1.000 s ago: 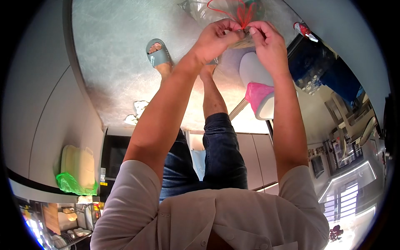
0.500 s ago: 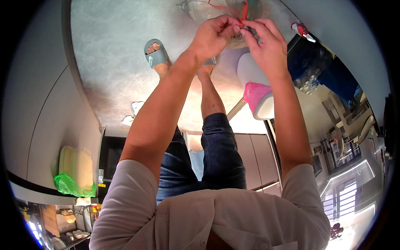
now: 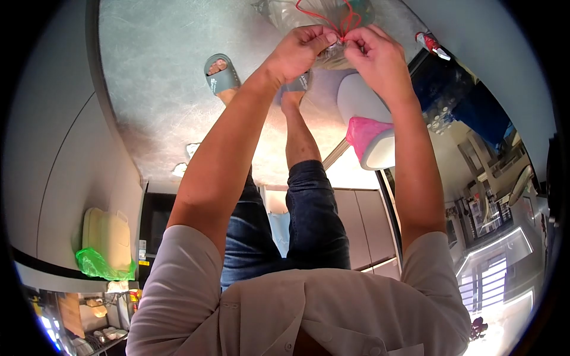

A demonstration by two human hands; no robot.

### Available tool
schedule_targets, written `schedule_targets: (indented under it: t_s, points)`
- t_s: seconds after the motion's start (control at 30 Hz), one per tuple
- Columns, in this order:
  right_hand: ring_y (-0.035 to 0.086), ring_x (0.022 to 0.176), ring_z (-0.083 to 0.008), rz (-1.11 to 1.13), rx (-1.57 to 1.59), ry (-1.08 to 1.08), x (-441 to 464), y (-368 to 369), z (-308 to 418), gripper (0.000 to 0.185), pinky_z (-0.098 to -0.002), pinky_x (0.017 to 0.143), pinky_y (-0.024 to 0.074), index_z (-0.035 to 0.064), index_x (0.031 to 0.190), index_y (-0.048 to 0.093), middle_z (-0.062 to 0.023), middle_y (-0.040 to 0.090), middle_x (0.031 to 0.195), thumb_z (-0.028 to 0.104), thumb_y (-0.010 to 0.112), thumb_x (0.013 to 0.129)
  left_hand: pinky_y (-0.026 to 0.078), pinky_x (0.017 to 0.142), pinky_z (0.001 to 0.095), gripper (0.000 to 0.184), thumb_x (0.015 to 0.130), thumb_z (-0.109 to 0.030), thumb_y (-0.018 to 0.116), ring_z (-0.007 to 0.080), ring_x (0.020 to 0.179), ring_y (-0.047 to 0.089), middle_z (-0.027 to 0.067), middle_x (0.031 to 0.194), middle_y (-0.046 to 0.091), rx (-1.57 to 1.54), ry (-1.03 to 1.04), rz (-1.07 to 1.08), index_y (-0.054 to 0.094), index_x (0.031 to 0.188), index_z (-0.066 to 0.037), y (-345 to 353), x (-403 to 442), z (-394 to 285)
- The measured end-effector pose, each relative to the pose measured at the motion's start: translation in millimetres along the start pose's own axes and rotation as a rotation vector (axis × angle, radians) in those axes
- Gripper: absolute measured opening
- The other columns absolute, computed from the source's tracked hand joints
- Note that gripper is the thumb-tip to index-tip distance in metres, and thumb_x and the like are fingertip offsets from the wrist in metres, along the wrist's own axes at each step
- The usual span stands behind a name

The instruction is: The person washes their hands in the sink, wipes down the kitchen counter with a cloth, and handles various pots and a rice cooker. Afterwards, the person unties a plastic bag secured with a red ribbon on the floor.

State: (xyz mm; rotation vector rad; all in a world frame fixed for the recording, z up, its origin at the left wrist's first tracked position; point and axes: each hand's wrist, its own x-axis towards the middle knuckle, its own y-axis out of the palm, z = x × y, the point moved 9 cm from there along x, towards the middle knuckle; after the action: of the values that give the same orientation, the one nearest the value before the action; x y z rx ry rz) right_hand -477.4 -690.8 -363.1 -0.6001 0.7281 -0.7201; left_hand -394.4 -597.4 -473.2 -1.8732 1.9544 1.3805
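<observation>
A translucent plastic bag [image 3: 288, 15] is at the top of the view, above the floor. Red drawstrings [image 3: 346, 25] gather its neck and loop up from it. My left hand [image 3: 301, 52] pinches the red string at the neck from the left. From the right, my right hand [image 3: 377, 58] grips the same string, thumb and fingers pressed together. The fingertips of both hands are close to each other at the knot area. Bunched plastic shows just below them; the knot's details are too small to make out.
Below my right hand stands a pale bin [image 3: 379, 151] with a pink liner [image 3: 363, 135]. My slippered feet [image 3: 221, 74] are on the floor. A red packet [image 3: 432, 45] lies upper right. At left are a cream board [image 3: 110, 237] and green bag [image 3: 101, 264].
My fingers have shifted slightly at the bag's neck, the right ones curling in more. The red loops have changed shape and now stand apart.
</observation>
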Motion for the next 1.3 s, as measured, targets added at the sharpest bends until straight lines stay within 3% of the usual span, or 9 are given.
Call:
schedule_targets:
  t_s: [0.07,0.13,0.33,0.57,0.67,0.83,1.03,1.17,1.3]
  points:
    - [0.064,0.067,-0.0240,0.048,0.028,0.002,0,3,-3,0.011,-0.0352,0.067,0.0520,0.0049,0.090,0.068,-0.0082,0.065,0.086,0.012,0.067,0.082,0.055,0.072,0.0267,0.028,0.101,-0.030,0.059,0.0065,0.088,0.058,-0.0023,0.098,0.066,0.057,-0.008,-0.026,0.068,0.114,-0.007,-2,-2,1]
    - [0.061,0.069,-0.0176,0.097,0.091,0.060,-2,6,-9,0.012,-0.0305,0.067,0.0500,0.0022,0.094,0.067,-0.0079,0.065,0.085,0.010,0.065,0.085,0.057,0.068,0.0270,0.029,0.101,-0.031,0.059,0.0063,0.088,0.059,-0.0023,0.097,0.065,0.137,0.023,-0.039,0.067,0.115,-0.008,-1,-3,-3]
    - [0.058,0.072,-0.0120,0.130,0.138,0.107,-4,8,-21,0.014,-0.0265,0.067,0.0472,0.0001,0.100,0.067,-0.0073,0.065,0.087,0.010,0.063,0.090,0.052,0.065,0.0240,0.026,0.095,-0.022,0.069,0.0055,0.083,0.059,-0.0009,0.095,0.067,0.339,0.085,0.015,0.067,0.115,-0.006,9,-13,-29]
    - [0.057,0.074,-0.0064,0.071,0.243,0.219,-8,4,-24,0.016,-0.0230,0.068,0.0468,0.0019,0.103,0.069,-0.0016,0.067,0.089,0.014,0.067,0.093,0.050,0.066,0.0219,0.019,0.090,-0.014,0.073,0.0061,0.077,0.060,0.0010,0.086,0.068,0.346,0.251,-0.181,0.067,0.104,-0.003,-2,-8,-33]
    - [0.065,0.073,-0.0161,-0.006,0.290,0.148,-7,0,-19,0.014,-0.0281,0.069,0.0521,0.0046,0.096,0.070,-0.0066,0.070,0.089,0.013,0.074,0.085,0.053,0.068,0.0236,0.018,0.086,-0.007,0.075,0.0091,0.078,0.063,0.0035,0.088,0.069,0.334,0.381,-0.323,0.066,0.101,-0.003,-6,-13,-41]
    - [0.067,0.067,-0.0176,-0.209,0.132,0.113,-18,-13,2,0.012,-0.0298,0.063,0.0537,0.0061,0.093,0.071,-0.0054,0.068,0.082,0.010,0.075,0.083,0.056,0.071,0.0274,0.016,0.080,0.002,0.076,0.0140,0.080,0.068,0.0070,0.089,0.070,0.390,0.577,-0.557,0.067,0.093,-0.002,-1,-32,-54]
    - [0.066,0.062,-0.0186,-0.317,0.040,0.093,-29,-13,12,0.011,-0.0307,0.059,0.0535,0.0082,0.093,0.071,-0.0047,0.066,0.079,0.010,0.075,0.082,0.057,0.070,0.0291,0.013,0.078,0.004,0.075,0.0175,0.078,0.068,0.0097,0.090,0.070,0.620,0.650,-0.608,0.068,0.087,-0.002,10,-39,-64]
    - [0.066,0.062,-0.0203,-0.392,0.062,0.131,-33,-18,19,0.011,-0.0319,0.060,0.0536,0.0080,0.093,0.071,-0.0061,0.066,0.078,0.010,0.074,0.083,0.056,0.067,0.0284,0.014,0.080,0.006,0.072,0.0165,0.078,0.068,0.0089,0.088,0.069,0.579,0.720,-0.602,0.069,0.090,-0.003,13,-39,-65]
    - [0.066,0.065,-0.0216,-0.316,0.023,0.172,-29,-18,15,0.015,-0.0336,0.061,0.0536,0.0077,0.099,0.070,-0.0074,0.066,0.081,0.009,0.072,0.084,0.054,0.065,0.0252,0.013,0.082,0.007,0.070,0.0131,0.075,0.067,0.0074,0.086,0.068,0.437,0.675,-0.601,0.068,0.091,-0.004,11,-39,-56]
